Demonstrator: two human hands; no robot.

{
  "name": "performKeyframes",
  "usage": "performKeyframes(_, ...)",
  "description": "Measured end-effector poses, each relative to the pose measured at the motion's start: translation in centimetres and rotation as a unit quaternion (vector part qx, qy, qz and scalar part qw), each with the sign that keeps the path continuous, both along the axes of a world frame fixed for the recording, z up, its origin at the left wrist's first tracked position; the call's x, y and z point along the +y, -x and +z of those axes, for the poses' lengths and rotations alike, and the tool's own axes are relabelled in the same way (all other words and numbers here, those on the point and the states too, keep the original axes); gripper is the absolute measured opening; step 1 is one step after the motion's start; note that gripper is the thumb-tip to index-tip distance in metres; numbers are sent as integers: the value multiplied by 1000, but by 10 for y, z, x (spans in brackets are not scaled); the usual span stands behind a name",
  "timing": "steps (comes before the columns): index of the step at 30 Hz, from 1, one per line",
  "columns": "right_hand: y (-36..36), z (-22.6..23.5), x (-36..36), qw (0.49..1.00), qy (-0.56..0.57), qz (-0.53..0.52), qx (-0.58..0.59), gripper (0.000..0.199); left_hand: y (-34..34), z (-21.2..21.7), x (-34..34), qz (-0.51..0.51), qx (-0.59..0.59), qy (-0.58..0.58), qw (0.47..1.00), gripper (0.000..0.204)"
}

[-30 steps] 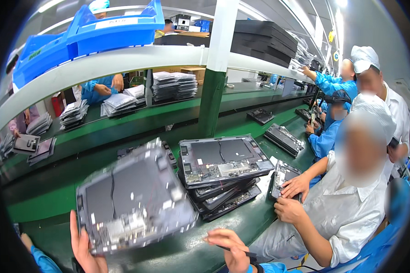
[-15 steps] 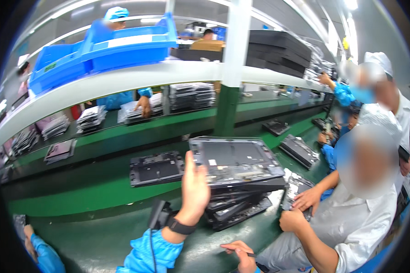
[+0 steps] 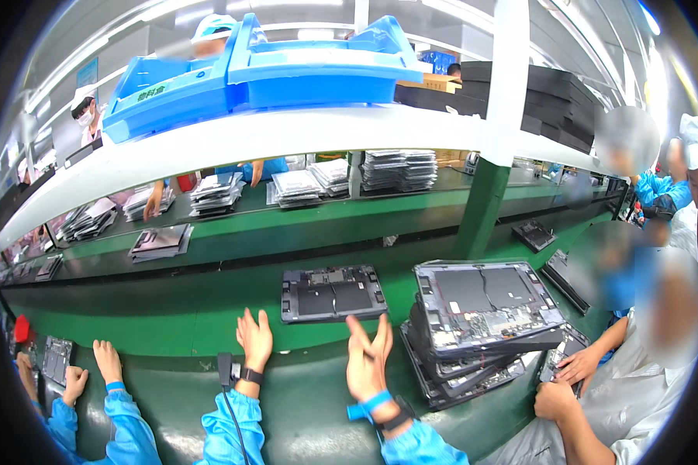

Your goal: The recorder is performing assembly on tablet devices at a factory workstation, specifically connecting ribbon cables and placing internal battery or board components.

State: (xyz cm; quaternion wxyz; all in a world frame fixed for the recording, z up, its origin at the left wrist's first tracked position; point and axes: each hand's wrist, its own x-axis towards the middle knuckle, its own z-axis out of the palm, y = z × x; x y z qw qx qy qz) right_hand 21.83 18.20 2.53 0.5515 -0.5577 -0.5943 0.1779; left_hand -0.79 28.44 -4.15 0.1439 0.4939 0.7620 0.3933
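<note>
My left hand [image 3: 253, 341] is raised over the green bench, palm turned inward and fingers apart, holding nothing. A black band with a cable circles its wrist. My right hand [image 3: 368, 360], slightly blurred, is open with spread fingers. Its fingertips appear just in front of an opened tablet [image 3: 333, 301] with a black battery and bare circuit parts; I cannot tell whether they touch it. A blue strap and a black band are on that wrist. Right of this hand stands an uneven stack of opened tablets, the top tablet [image 3: 485, 298] showing its inner boards.
Left, a co-worker's hands [image 3: 107, 360] are near a circuit-filled device [image 3: 57, 360]. At right, another person's hands [image 3: 566, 384] rest on an opened tablet. Blue bins [image 3: 318, 77] sit on the white shelf [image 3: 287, 128] above; a green post [image 3: 485, 209] rises behind the stack.
The view has swung left. My left hand has come away from the tablet stack and moved left. My right hand has come up from the lower edge toward the single tablet.
</note>
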Motion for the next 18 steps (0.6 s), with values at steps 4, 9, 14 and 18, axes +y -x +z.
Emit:
performKeyframes(4,-1,-34,103,963,168,-209,-10,48,-13,8,5,-100,5,25,995,75)
performKeyframes(9,-25,-43,153,960,172,-199,98,55,-31,6,27,-125,-54,-18,991,66)
performKeyframes(14,-12,-34,127,971,151,-157,100,54,-29,32,4,-56,-460,-47,885,54)
performKeyframes(18,12,-29,79,987,145,-34,62,53,31,31,-70,-150,-529,-19,835,58)
